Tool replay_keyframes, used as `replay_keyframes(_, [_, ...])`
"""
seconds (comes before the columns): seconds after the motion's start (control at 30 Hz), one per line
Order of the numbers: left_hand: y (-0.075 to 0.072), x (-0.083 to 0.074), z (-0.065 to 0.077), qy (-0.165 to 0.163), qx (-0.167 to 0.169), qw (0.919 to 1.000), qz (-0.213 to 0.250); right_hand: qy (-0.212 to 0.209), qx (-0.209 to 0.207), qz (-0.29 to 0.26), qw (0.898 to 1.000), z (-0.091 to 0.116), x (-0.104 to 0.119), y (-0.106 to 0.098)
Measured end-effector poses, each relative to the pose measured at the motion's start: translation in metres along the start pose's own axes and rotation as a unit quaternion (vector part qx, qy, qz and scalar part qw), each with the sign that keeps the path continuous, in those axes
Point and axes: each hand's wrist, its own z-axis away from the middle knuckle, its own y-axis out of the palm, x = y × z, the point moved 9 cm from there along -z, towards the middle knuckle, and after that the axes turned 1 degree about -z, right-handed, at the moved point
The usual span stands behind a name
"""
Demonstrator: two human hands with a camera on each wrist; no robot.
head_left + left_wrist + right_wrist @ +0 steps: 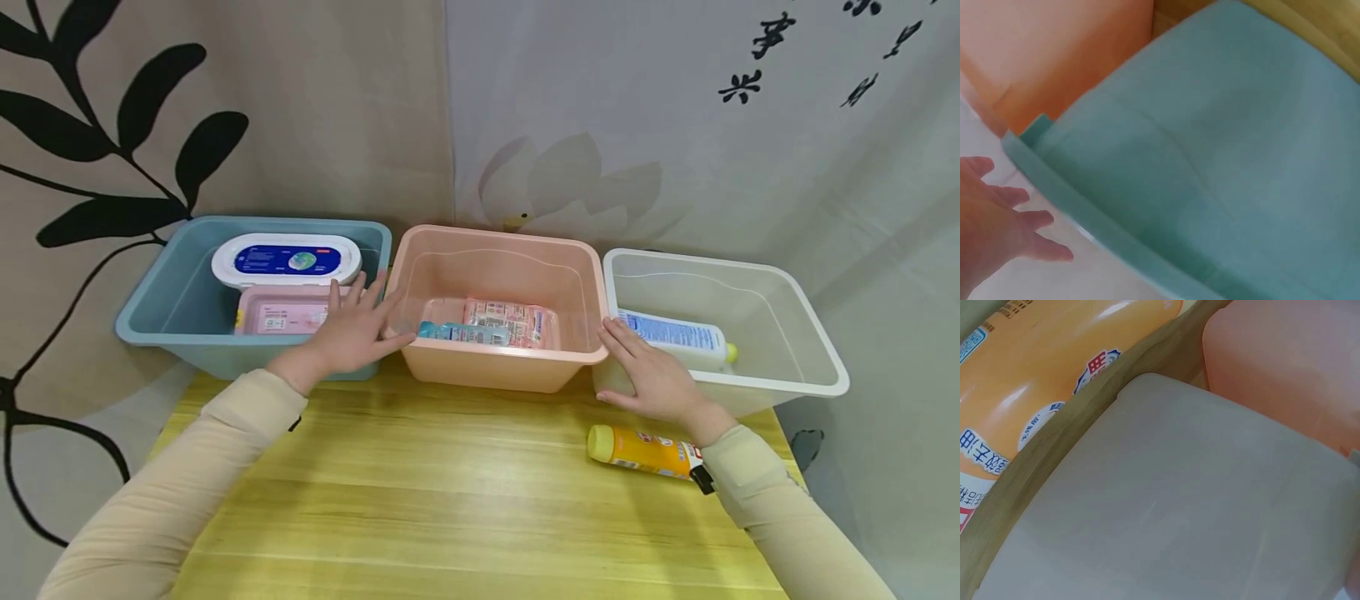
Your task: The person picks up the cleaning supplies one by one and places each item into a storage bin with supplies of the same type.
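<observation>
My left hand (348,329) has its fingers spread over the front right corner of the blue bin (172,339), thumb reaching toward the peach bin (495,364). In the left wrist view, the fingers (1038,219) show beside the blue rim. My right hand (656,379) lies with extended fingers at the front left corner of the white bin (780,387), fingertips near the peach rim. Neither hand holds anything. Under the right wrist, an orange bottle (648,451) with a yellow cap lies on its side, partly covered by the sleeve.
The blue bin contains a white pack (285,258) with a blue label and a pink box (281,312). Pink packaging (517,317) and a light-blue pack (465,333) lie in the peach bin. A blue-and-white bottle (675,336) lies in the white bin. Curtains hang behind the wooden table (450,500).
</observation>
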Motion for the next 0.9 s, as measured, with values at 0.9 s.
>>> replay_keyframes(0.9, [0.029, -0.006, 0.007, 0.053, -0.023, 0.9972, -0.047, -0.022, -0.095, -0.031, 0.995, 0.008, 0.001, -0.021])
